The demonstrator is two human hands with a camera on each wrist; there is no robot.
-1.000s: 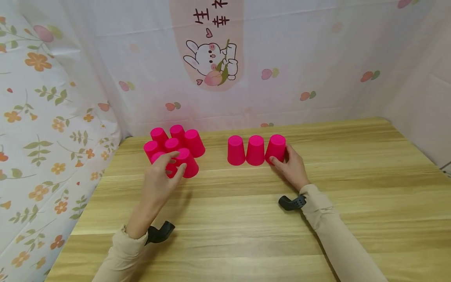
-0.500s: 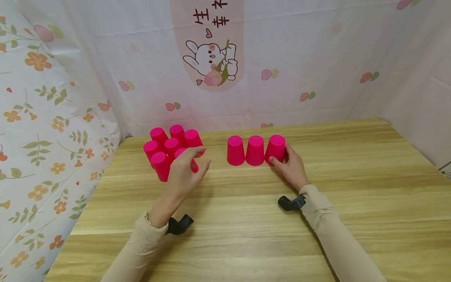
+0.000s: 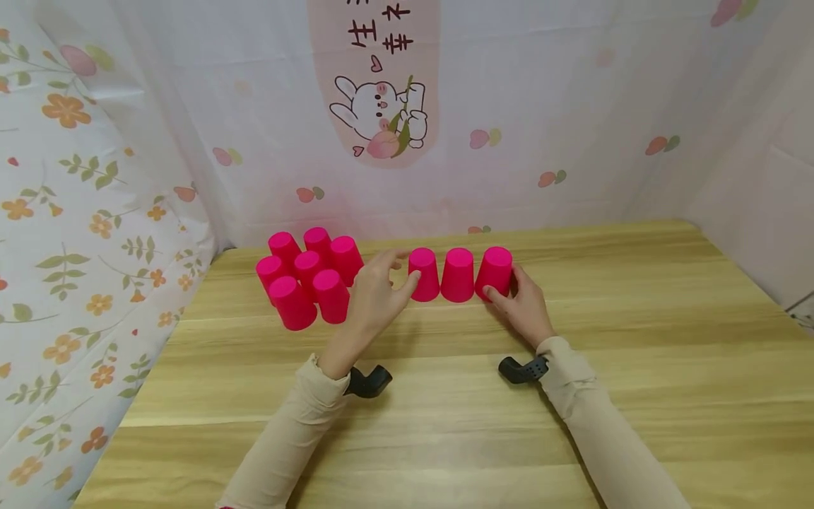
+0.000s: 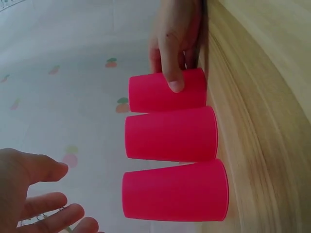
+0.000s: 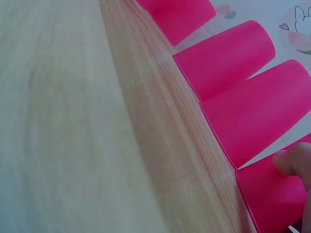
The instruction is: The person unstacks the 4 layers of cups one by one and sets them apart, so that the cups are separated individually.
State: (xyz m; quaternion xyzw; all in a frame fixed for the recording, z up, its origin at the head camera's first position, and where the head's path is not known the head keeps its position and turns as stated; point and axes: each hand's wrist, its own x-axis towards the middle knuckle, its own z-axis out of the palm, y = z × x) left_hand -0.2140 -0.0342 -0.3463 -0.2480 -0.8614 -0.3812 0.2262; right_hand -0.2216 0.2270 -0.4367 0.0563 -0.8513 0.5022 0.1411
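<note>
Three hot-pink cups stand upside down in a row on the table. My right hand point(image 3: 528, 309) grips the right-hand cup point(image 3: 495, 267), thumb on its near side, fingers round its right; the thumb point(image 5: 293, 159) shows in the right wrist view. The middle cup point(image 3: 457, 277) stands between the other two. At the row's left end, my left hand point(image 3: 376, 293) is beside the left-hand cup point(image 3: 427, 281), its thumb overlapping that cup in the head view. In the left wrist view this hand point(image 4: 30, 191) has thumb and fingers spread, apart from the cup point(image 4: 174, 193).
Several more upside-down pink cups point(image 3: 297, 304) stand clustered at the table's back left. A white printed cloth point(image 3: 528, 92) hangs behind the wooden table point(image 3: 445, 438), and a flowered one point(image 3: 83, 212) on the left. Each wrist wears a black camera mount point(image 3: 370, 382).
My left hand has moved right, from in front of the cluster to the left end of the row, carrying nothing. The right hand stays on its cup.
</note>
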